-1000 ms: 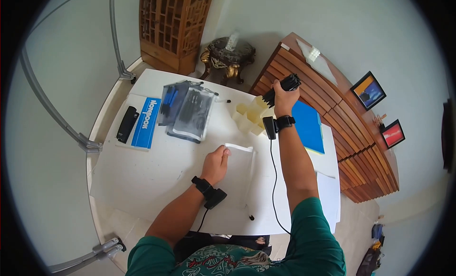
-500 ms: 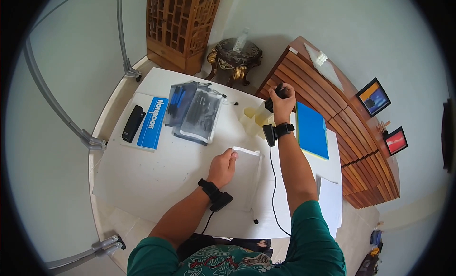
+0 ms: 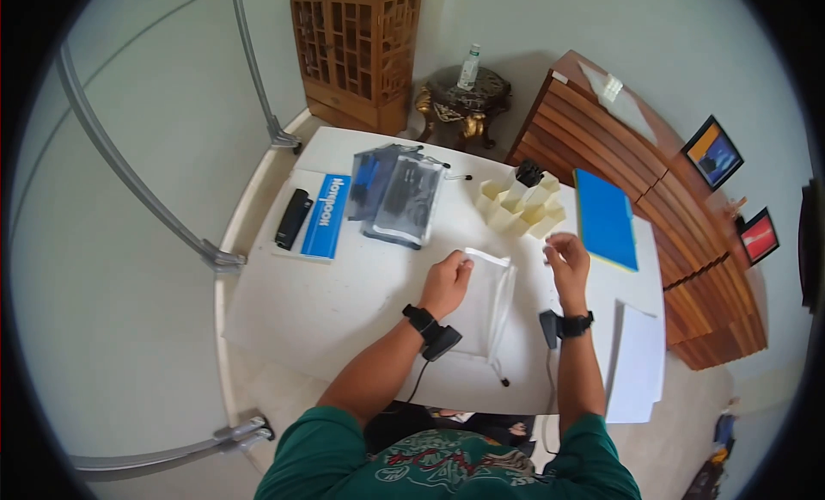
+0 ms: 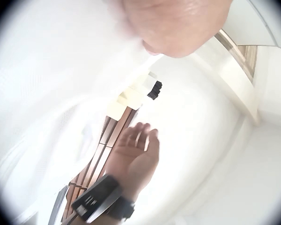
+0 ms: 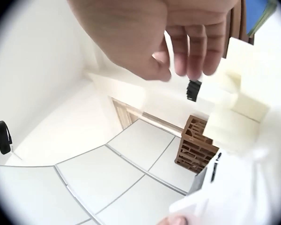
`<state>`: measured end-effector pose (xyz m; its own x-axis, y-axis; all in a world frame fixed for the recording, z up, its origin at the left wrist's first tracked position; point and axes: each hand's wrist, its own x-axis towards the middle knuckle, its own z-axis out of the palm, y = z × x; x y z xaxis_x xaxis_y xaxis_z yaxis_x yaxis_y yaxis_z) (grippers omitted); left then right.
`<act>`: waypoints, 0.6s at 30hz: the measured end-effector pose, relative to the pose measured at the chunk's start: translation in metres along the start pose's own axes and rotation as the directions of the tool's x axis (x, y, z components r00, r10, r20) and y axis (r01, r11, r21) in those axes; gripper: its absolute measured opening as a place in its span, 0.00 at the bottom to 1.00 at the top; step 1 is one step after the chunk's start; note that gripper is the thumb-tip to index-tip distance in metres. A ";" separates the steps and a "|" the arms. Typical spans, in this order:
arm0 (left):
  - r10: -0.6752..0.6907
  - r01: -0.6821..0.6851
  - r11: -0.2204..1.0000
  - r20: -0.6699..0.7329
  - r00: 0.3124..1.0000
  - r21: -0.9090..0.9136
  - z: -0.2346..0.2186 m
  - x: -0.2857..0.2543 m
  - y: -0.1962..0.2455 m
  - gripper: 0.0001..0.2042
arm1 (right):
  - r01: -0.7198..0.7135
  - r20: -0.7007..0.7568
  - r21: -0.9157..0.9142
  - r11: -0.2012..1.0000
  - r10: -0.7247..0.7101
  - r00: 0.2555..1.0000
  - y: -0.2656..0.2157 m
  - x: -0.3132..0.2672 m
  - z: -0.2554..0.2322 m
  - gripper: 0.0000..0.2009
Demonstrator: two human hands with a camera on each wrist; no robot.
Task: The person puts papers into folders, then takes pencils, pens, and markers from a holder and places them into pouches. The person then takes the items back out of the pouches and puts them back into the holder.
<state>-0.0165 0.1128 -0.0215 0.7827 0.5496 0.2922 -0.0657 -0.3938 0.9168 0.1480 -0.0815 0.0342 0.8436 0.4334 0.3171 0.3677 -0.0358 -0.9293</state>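
Note:
My left hand pinches the upper left corner of a see-through zip pouch with white edging and a black-tipped pull. The pouch lies in front of me and looks flat. Just right of it, my right hand is raised over the table, fingers loosely bent and nothing in them; the left wrist view shows its bare palm. Beyond that hand stands a cream pen holder with several many-sided compartments. A bundle of black pens sticks up from a compartment at its back, their lower parts hidden.
Other zip pouches with dark and blue contents lie overlapped at the back left. Left of them, a black stapler rests on a blue-and-white notebook. A blue folder and white paper lie along the right side.
My right hand lowered the black pens into the holder, let go and drew back toward the pouch. The left hand kept its hold on the pouch corner. The head view shifted.

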 end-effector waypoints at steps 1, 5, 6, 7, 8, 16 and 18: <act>-0.037 0.037 0.999 0.024 0.999 -0.005 -0.001 -0.001 0.003 0.08 | -0.032 0.038 -0.077 0.997 0.035 0.999 0.006 -0.013 -0.007 0.06; -0.032 0.032 0.999 0.056 0.998 -0.002 0.000 0.001 -0.002 0.09 | -0.180 0.048 -0.084 0.980 0.184 0.982 0.053 -0.041 -0.030 0.05; -0.049 0.050 0.999 0.072 0.996 -0.017 0.000 0.000 -0.002 0.10 | -0.262 0.042 -0.012 0.965 0.262 0.964 0.067 -0.045 -0.031 0.05; -0.070 0.072 0.997 0.087 0.994 -0.030 -0.002 -0.001 -0.001 0.10 | -0.114 -0.015 -0.178 0.977 0.113 0.993 0.069 -0.049 -0.028 0.05; -0.074 0.075 0.997 0.091 0.993 -0.005 -0.005 -0.002 0.000 0.10 | -0.123 -0.016 -0.155 0.980 0.121 0.992 0.072 -0.052 -0.030 0.05; -0.198 0.169 0.978 0.298 0.934 0.120 -0.086 -0.002 -0.018 0.11 | -0.217 0.064 0.128 0.968 0.211 0.975 0.076 -0.048 -0.034 0.05; -0.224 0.107 0.917 0.275 0.935 0.384 -0.116 -0.003 -0.018 0.12 | -0.150 0.050 0.058 0.987 0.147 0.988 0.083 -0.048 -0.034 0.05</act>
<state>-0.0896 0.2036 -0.0077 0.9166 0.3997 -0.0074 0.2614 -0.5851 0.7677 0.1510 -0.1361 -0.0517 0.8681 0.4674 0.1670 0.2137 -0.0484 -0.9757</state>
